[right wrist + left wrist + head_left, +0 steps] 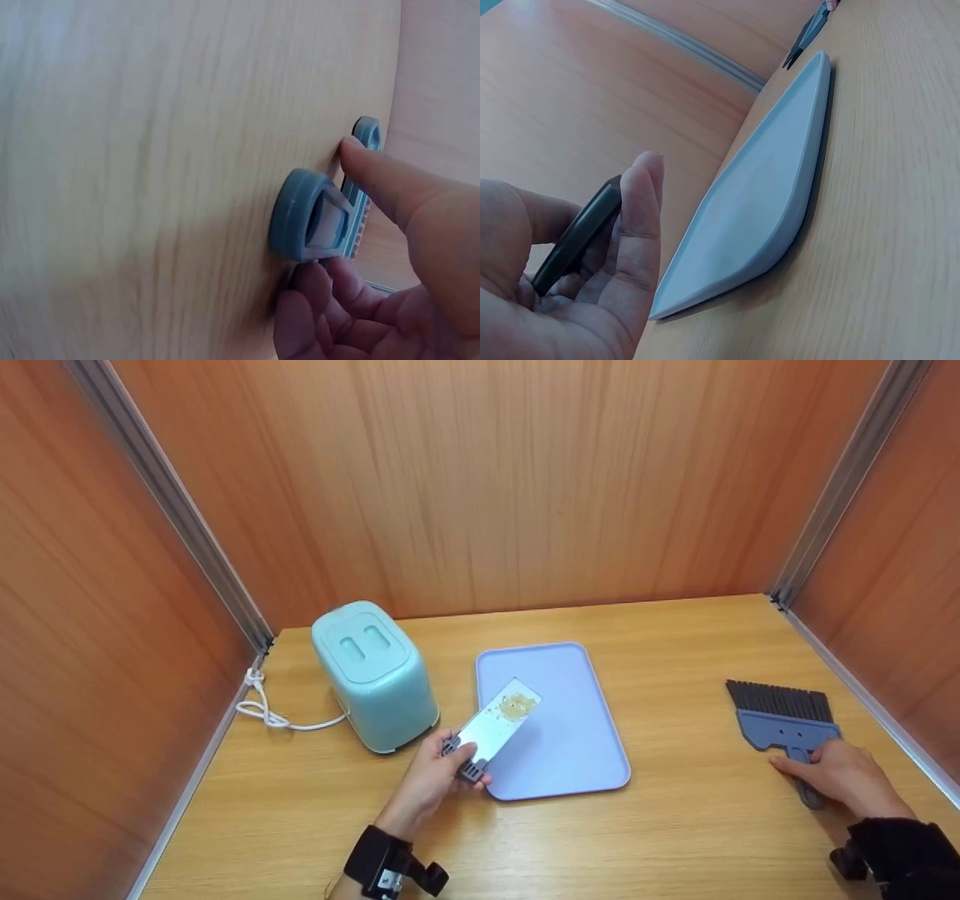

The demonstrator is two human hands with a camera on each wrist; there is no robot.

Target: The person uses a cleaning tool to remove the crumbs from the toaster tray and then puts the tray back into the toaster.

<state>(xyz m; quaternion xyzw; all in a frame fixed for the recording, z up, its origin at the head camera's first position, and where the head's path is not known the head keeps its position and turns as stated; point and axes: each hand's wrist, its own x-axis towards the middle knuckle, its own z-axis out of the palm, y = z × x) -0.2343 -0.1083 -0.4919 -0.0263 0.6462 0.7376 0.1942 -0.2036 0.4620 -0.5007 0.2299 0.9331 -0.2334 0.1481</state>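
Observation:
My left hand (439, 772) grips the dark slotted end of a crumb tray (491, 727), its thumb on top. The flat silvery plate tilts over the lilac plastic tray (555, 750), with a patch of yellowish crumbs (517, 706) near its far end. In the left wrist view only the dark edge of the crumb tray (577, 236) shows between thumb and fingers. At the right, my right hand (851, 772) holds the handle of a blue-grey brush (787, 727) with dark bristles pointing away. The right wrist view shows fingers curled by the brush handle (296, 214), thumb on its other side.
A light blue toaster (390, 690) with a lid on top stands left of the lilac tray. Its white cord (274, 718) lies bundled near the left wall. Wood-patterned panels (525, 487) enclose the wooden table (637, 840) at the back and both sides.

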